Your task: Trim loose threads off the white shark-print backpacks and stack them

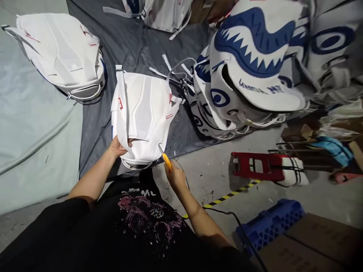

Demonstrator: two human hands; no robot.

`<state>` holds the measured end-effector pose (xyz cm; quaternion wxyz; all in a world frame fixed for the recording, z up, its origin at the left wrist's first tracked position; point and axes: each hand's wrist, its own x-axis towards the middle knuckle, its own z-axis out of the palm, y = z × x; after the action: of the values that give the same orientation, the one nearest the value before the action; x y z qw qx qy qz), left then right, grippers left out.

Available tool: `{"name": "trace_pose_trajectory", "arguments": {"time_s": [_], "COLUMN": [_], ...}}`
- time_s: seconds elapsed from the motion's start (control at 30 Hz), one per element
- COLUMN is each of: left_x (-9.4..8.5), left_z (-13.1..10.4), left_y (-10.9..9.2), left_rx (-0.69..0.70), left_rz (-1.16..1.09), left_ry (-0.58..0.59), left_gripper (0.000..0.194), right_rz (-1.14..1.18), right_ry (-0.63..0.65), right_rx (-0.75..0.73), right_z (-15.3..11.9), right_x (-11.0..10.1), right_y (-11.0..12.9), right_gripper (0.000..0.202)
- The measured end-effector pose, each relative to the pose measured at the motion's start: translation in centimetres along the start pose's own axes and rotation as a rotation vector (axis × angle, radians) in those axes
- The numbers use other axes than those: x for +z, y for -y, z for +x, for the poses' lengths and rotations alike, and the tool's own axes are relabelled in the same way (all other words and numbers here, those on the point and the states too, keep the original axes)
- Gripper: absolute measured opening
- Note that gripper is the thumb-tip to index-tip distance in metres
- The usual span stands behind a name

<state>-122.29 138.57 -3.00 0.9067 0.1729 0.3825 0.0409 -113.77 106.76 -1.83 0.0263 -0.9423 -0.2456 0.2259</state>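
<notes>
A white backpack (163,90) lies on the dark grey cloth in front of me, its padded back panel and shoulder straps facing up. My left hand (118,146) grips its lower left side, fingers partly hidden under a strap. In my right hand (175,175) is a soldering iron (166,161) with a yellow-orange handle and a thin metal shaft. Its tip is at the lower right of the backpack, by the strap's base; whether it touches the fabric I cannot tell. A thin cord curves beside that hand.
Another white backpack (45,45) lies to the left. Stacked backpacks (249,56) with blue shark-mouth prints stand at the right. Farther right are a red folding cart (258,166), a blue plastic crate (272,223) and cardboard boxes (317,241). A black cable (241,223) hangs at the lower right.
</notes>
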Motion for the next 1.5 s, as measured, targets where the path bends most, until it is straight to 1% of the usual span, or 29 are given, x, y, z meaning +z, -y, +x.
{"name": "trace_pose_trajectory", "arguments": {"time_s": [0.07, 0.13, 0.23, 0.33, 0.4, 0.47, 0.53, 0.67, 0.73, 0.83, 0.9, 0.93, 1.0, 1.1, 1.13, 1.2, 1.27, 1.3, 1.33, 1.37, 1.4, 1.43, 1.47, 1.5], "left_x": [0.2, 0.7, 1.5, 1.7, 1.6, 1.6, 1.9, 2.8, 3.1, 3.0, 2.9, 2.9, 3.1, 3.8, 4.0, 4.1, 3.4, 2.8, 2.2, 1.5, 0.9, 0.4, 0.1, 0.0], "left_z": [0.2, 0.1, -0.1, -0.2, -0.3, -0.3, -0.2, 0.0, 0.1, 0.3, 0.3, 0.4, 0.4, 0.4, 0.3, -0.4, -1.8, -2.7, -3.6, -4.4, -5.1, -5.4, -5.3, -4.9], "left_y": [0.0, 0.0, 0.2, 0.3, 0.4, 0.5, 0.8, 1.3, 1.4, 1.5, 1.5, 1.6, 1.6, 1.6, 1.6, 1.6, 2.2, 2.8, 3.5, 4.4, 5.5, 6.5, 7.6, 8.4], "left_rx": [-0.006, -0.011, -0.017, 0.019, 0.055, 0.072, 0.071, 0.040, 0.008, -0.014, -0.023, -0.029, -0.031, -0.018, 0.013, 0.116, 0.240, 0.337, 0.469, 0.636, 0.832, 1.009, 1.133, 1.195], "left_rz": [-0.005, -0.014, -0.011, 0.004, 0.031, 0.059, 0.054, -0.048, -0.088, -0.107, -0.099, -0.095, -0.089, -0.056, -0.043, 0.006, 0.165, 0.304, 0.488, 0.711, 0.962, 1.243, 1.532, 1.813], "left_ry": [0.055, 0.098, 0.130, 0.130, 0.107, 0.075, 0.069, 0.168, 0.216, 0.260, 0.266, 0.262, 0.238, 0.171, 0.143, 0.089, 0.012, -0.061, -0.145, -0.224, -0.270, -0.235, -0.134, -0.002], "left_gripper": [0.032, 0.032, 0.030, 0.032, 0.033, 0.033, 0.033, 0.036, 0.037, 0.037, 0.039, 0.041, 0.043, 0.043, 0.043, 0.042, 0.043, 0.043, 0.042, 0.044, 0.049, 0.057, 0.063, 0.070], "right_rz": [0.048, 0.072, 0.070, 0.094, 0.120, 0.135, 0.150, 0.159, 0.176, 0.199, 0.209, 0.217, 0.229, 0.188, 0.167, 0.136, 0.134, 0.145, 0.158, 0.171, 0.184, 0.198, 0.211, 0.225], "right_ry": [0.014, 0.016, 0.006, 0.008, -0.010, -0.019, -0.027, -0.095, -0.101, -0.084, -0.052, -0.031, 0.014, 0.092, 0.115, 0.147, 0.156, 0.154, 0.154, 0.160, 0.172, 0.186, 0.198, 0.204], "right_rx": [0.016, 0.047, 0.073, 0.061, 0.060, 0.076, 0.089, 0.130, 0.147, 0.189, 0.202, 0.188, 0.141, 0.102, 0.103, 0.113, 0.120, 0.112, 0.101, 0.089, 0.078, 0.072, 0.074, 0.081], "right_z": [1.0, 2.0, 2.5, 1.7, 0.7, 0.0, -0.1, -0.1, -1.5, -5.8, -8.7, -9.8, -10.6, -9.7, -9.2, -8.5, -8.3, -8.5, -8.6, -8.9, -9.1, -9.3, -9.4, -9.5], "right_x": [0.7, 0.8, 0.4, 0.0, 0.0, 0.2, 0.5, 1.1, 1.4, 2.4, 3.3, 3.7, 4.3, 4.3, 4.2, 3.9, 3.6, 3.4, 3.4, 3.4, 3.4, 3.5, 3.7, 3.9], "right_y": [1.2, 1.9, 1.9, 1.0, 0.5, 0.4, 0.7, 0.9, 0.3, -0.6, -0.4, 0.0, 1.2, 3.0, 3.4, 3.8, 4.0, 4.2, 4.3, 4.5, 4.7, 5.0, 5.2, 5.3], "right_gripper": [0.049, 0.049, 0.049, 0.049, 0.049, 0.048, 0.048, 0.044, 0.041, 0.041, 0.040, 0.038, 0.036, 0.035, 0.036, 0.036, 0.038, 0.039, 0.040, 0.039, 0.039, 0.039, 0.039, 0.039]}}
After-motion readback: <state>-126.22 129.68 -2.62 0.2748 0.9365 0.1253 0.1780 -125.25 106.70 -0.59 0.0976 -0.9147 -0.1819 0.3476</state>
